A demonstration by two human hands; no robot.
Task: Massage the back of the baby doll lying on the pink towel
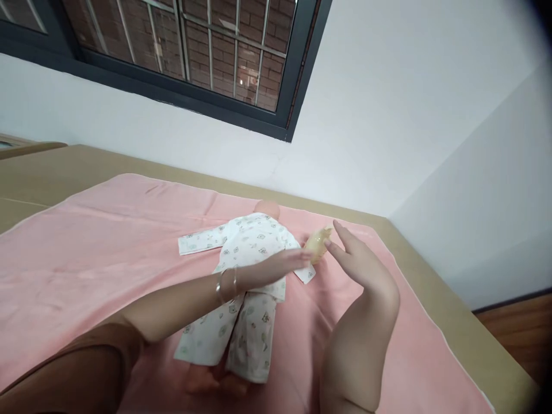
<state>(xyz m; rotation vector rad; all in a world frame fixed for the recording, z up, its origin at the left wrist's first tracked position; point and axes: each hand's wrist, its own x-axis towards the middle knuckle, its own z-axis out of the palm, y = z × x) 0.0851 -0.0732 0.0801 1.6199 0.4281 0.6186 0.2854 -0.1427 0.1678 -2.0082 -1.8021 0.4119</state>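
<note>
A baby doll (248, 244) in white printed pyjamas lies on a pink blanket (95, 253), head toward the wall. My left hand (276, 267) reaches across the doll's body, fingers stretched out flat, fingertips at the doll's right sleeve cuff (307, 273) and touching a small yellowish object (318, 242). My right hand (356, 259) is beside that object on its right, fingers extended and together, fingertips almost touching it. I wear bracelets (226, 284) on the left wrist.
The blanket covers a tan bed surface (435, 299) set against a white wall. A barred dark-framed window (202, 52) is above. Wooden floor (524, 330) shows at the right beyond the bed's edge.
</note>
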